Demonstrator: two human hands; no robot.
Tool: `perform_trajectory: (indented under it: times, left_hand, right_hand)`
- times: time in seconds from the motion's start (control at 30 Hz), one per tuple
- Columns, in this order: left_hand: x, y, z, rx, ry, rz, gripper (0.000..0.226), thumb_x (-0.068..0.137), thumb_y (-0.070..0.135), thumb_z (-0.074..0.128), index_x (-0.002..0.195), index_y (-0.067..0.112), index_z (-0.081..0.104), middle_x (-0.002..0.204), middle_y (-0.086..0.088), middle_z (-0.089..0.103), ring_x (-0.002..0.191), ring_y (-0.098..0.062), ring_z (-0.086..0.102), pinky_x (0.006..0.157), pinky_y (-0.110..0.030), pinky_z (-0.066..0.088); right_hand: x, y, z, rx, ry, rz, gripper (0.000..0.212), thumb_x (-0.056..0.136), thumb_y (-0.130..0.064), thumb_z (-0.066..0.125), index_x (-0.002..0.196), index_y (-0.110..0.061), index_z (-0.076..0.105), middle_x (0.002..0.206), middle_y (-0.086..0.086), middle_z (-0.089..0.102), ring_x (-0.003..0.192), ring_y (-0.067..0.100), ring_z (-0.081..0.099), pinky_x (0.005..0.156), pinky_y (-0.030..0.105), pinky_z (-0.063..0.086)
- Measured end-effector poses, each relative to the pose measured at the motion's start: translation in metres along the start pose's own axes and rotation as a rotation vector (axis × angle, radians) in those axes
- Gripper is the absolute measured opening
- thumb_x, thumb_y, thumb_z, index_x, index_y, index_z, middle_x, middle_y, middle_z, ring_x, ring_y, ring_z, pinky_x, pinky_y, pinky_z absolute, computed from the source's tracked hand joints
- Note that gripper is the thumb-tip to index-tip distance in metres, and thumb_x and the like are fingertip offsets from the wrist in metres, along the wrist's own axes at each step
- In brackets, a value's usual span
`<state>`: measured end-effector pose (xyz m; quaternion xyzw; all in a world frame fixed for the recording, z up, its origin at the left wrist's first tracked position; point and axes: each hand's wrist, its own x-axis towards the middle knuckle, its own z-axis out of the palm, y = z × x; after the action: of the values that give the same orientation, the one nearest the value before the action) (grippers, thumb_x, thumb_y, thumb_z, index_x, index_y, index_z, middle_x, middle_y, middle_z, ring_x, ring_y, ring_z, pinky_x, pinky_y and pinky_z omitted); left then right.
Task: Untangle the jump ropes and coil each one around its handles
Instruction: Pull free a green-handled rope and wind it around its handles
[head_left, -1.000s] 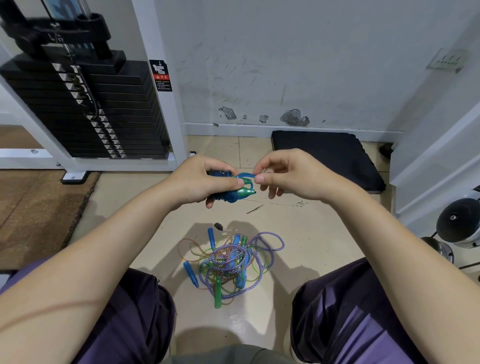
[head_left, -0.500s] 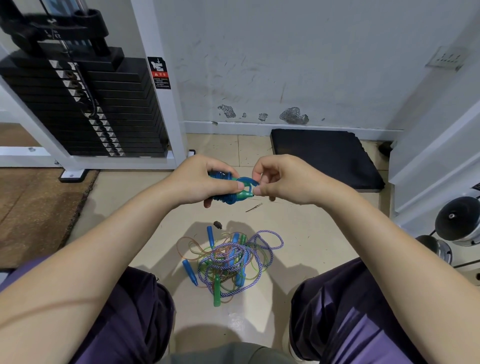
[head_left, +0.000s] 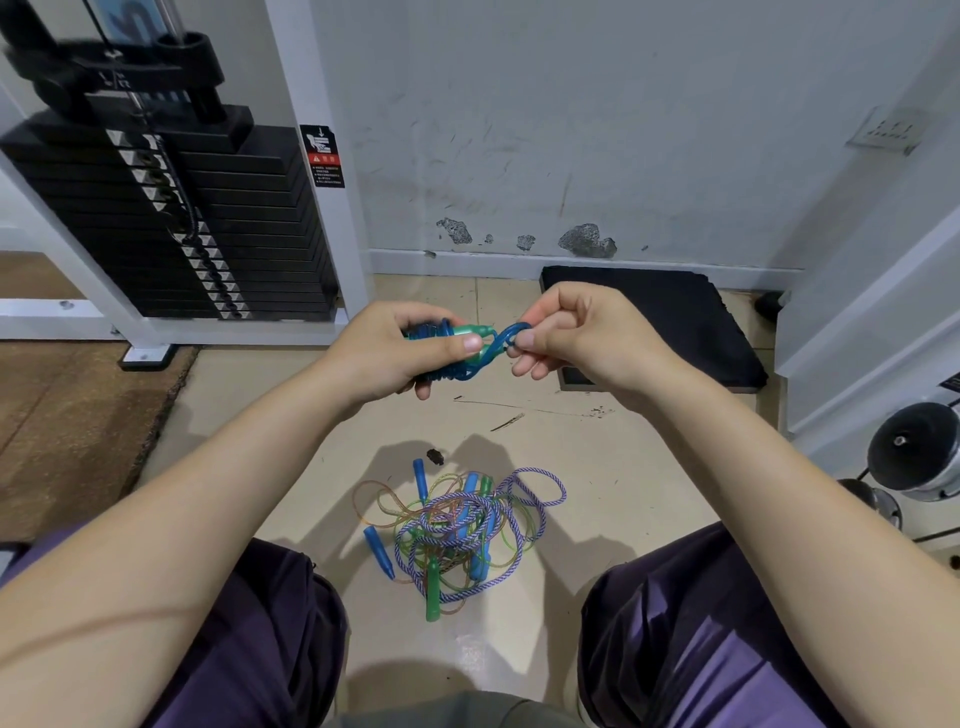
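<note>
while the left hand (head_left: 400, 353) clamps the green handles (head_left: 470, 338) with the blue rope (head_left: 441, 364) already wound tight around them, the thumb pressing down so the coils cannot spring loose, the right hand (head_left: 576, 332) pinches the last free loop (head_left: 511, 335) of that rope at the handles' 3 o'clock side, held up at chest height where both hands can work it. i'd guess that loop is about to be tucked or hooked over the handle tips to lock the bundle (it looks nearly done). down on the floor (head_left: 623, 467) at 6 o'clock, between the knees, the tangled pile (head_left: 462, 530) of blue, green and purple-striped ropes waits untouched, left there so only one rope is handled at a time.
</note>
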<state>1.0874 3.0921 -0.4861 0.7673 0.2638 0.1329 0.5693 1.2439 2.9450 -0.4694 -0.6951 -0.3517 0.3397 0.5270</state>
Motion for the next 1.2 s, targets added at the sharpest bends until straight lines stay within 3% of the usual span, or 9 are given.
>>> perform_trajectory:
  times: [0.2, 0.4, 0.53, 0.8, 0.9, 1.2]
  left_hand:
    - [-0.002, 0.003, 0.004, 0.034, 0.018, 0.022, 0.030, 0.077, 0.032, 0.081, 0.102, 0.016, 0.074, 0.073, -0.003, 0.067, 0.044, -0.011, 0.051, 0.043, -0.015, 0.039]
    - [-0.002, 0.005, 0.005, 0.073, 0.009, 0.051, 0.031, 0.072, 0.025, 0.086, 0.099, 0.016, 0.073, 0.074, -0.003, 0.065, 0.042, -0.004, 0.050, 0.043, -0.016, 0.041]
    - [0.001, 0.000, 0.007, 0.161, 0.021, 0.051, 0.042, 0.062, 0.040, 0.088, 0.097, 0.019, 0.074, 0.075, -0.001, 0.066, 0.047, -0.013, 0.052, 0.047, -0.023, 0.045]
    - [0.000, -0.001, 0.008, 0.153, 0.074, 0.079, 0.024, 0.079, 0.032, 0.081, 0.098, 0.019, 0.075, 0.074, -0.003, 0.069, 0.044, -0.014, 0.054, 0.046, -0.022, 0.043]
    - [-0.001, -0.001, 0.007, 0.119, 0.085, 0.070, 0.022, 0.080, 0.029, 0.080, 0.099, 0.018, 0.076, 0.074, -0.004, 0.069, 0.043, -0.014, 0.053, 0.044, -0.020, 0.042]
    - [-0.001, -0.001, 0.004, 0.152, 0.063, 0.065, 0.021, 0.080, 0.030, 0.081, 0.097, 0.020, 0.076, 0.078, -0.006, 0.071, 0.044, -0.013, 0.053, 0.045, -0.022, 0.044]
  right_hand:
    - [0.000, 0.002, 0.007, -0.022, 0.058, -0.020, 0.010, 0.082, 0.001, 0.074, 0.084, 0.001, 0.064, 0.067, 0.010, 0.069, 0.052, 0.015, 0.059, 0.049, 0.021, 0.045]
    - [-0.002, 0.001, 0.011, 0.092, 0.042, 0.057, 0.010, 0.087, -0.001, 0.068, 0.083, -0.004, 0.059, 0.063, 0.004, 0.066, 0.047, 0.010, 0.053, 0.045, 0.018, 0.038]
    - [-0.003, 0.000, 0.016, 0.053, 0.031, 0.053, 0.010, 0.089, 0.000, 0.066, 0.087, -0.003, 0.057, 0.063, 0.007, 0.065, 0.045, 0.011, 0.053, 0.042, 0.017, 0.036]
    - [-0.003, -0.002, 0.022, 0.038, 0.094, 0.040, 0.013, 0.084, -0.005, 0.073, 0.082, -0.006, 0.060, 0.066, 0.007, 0.063, 0.038, 0.003, 0.037, 0.037, 0.013, 0.028]
    - [-0.002, -0.003, 0.019, -0.136, 0.152, -0.026, 0.016, 0.080, -0.010, 0.079, 0.076, -0.011, 0.063, 0.062, -0.002, 0.057, 0.039, -0.002, 0.042, 0.040, 0.009, 0.030]
    - [-0.004, -0.002, 0.014, -0.299, 0.074, -0.012, 0.011, 0.081, -0.011, 0.077, 0.081, -0.012, 0.066, 0.069, 0.002, 0.062, 0.040, 0.016, 0.045, 0.038, 0.019, 0.031]
